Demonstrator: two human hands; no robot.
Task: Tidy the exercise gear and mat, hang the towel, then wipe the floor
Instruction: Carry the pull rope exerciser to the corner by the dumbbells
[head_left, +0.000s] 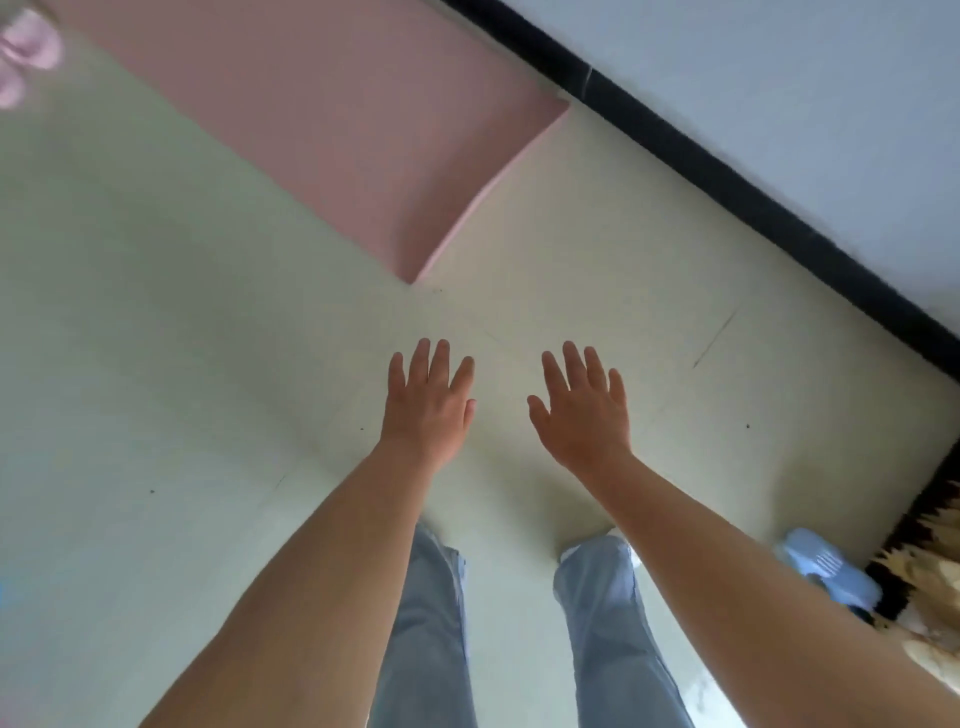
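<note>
Mat (332, 119) edge lies beyond both hands' spread fingers (431, 364), bare floor (156, 312) between.

We see the pink exercise mat (332, 119) lying flat and unrolled on the pale floor (156, 338) across the upper middle of the frame, one corner pointing down toward centre, its far edge near the dark baseboard. At the upper left edge sits a blurred pale pink dumbbell-like piece (23, 57), just beside the mat.
</note>
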